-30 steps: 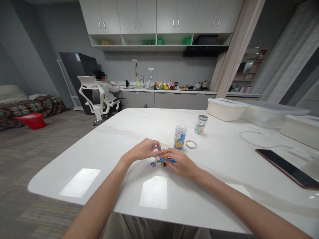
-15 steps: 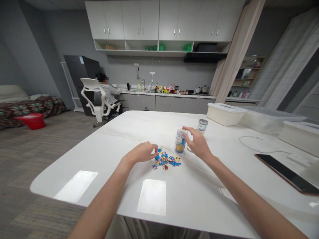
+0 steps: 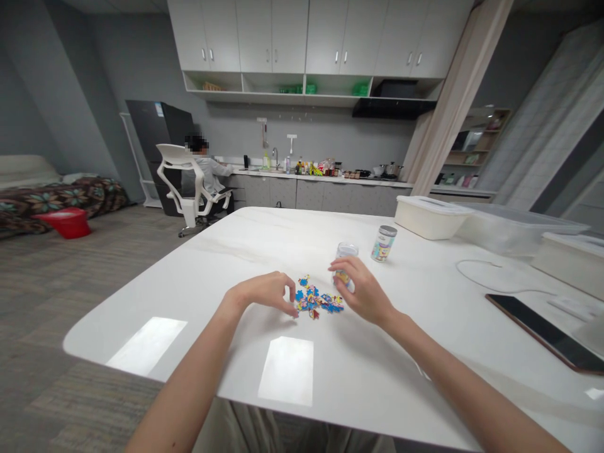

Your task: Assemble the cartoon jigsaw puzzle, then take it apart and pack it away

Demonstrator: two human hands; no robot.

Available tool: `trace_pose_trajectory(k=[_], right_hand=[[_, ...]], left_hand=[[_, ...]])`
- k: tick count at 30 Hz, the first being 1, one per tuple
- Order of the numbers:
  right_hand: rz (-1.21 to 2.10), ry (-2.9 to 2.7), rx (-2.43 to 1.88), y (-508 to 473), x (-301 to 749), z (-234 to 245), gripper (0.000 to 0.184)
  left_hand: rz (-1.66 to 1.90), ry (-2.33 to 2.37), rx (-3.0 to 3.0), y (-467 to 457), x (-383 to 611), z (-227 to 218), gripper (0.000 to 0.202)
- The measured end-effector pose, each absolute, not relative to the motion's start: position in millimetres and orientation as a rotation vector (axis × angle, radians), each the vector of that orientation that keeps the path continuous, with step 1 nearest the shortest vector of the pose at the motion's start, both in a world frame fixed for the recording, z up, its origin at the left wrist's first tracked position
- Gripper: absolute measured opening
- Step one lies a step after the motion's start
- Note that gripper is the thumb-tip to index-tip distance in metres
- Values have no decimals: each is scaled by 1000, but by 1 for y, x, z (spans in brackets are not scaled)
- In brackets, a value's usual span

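Note:
A small pile of colourful jigsaw puzzle pieces (image 3: 309, 298) lies on the white table (image 3: 212, 251). At its left edge is my left hand (image 3: 267, 292), thumb and forefinger apart; the thumb tip is by a piece. My right hand (image 3: 363, 289) hovers to the right of the pile, fingers loosely bent and apart, nothing visible in them. Behind it stands an open clear jar (image 3: 348, 249) with a printed label, partly covered by my fingers. Farther back on the right is a second printed jar (image 3: 384, 244) with a silver lid.
A dark phone (image 3: 542, 330) and a white cable (image 3: 486, 283) lie on the right. Lidded storage boxes (image 3: 431, 218) line the table's far right side. Beyond the table, a person sits in a white chair (image 3: 182, 167) near the counter.
My right hand has come down from the jar's mouth to its near side, toward the pile. The yellowish piece at its fingertips no longer shows. My left thumb and forefinger have spread.

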State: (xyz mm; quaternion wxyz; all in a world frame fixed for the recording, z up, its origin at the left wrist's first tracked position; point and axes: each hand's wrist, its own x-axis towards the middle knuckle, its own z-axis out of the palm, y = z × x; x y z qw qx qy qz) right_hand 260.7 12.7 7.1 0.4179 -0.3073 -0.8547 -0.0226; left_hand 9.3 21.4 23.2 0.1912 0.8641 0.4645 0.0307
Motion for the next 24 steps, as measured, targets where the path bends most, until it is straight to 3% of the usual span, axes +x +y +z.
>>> trace_pose_trajectory(k=[8,12,17,24], right_hand=[[175,-2632,-469,-5,240,-28,25],[211,-2621,-496,-4,242,-30,20],[243,-2594,-491,-5,242,-29,21],[251,-2403,-538,-2,235,-34,23]], left_hand=[[49,1198,2349,23,14,16,27],[8,1206,2326,22,16,16,28],[26,1145,2348,19,20,19,15],[354,1104,2369,16,23,29,16]])
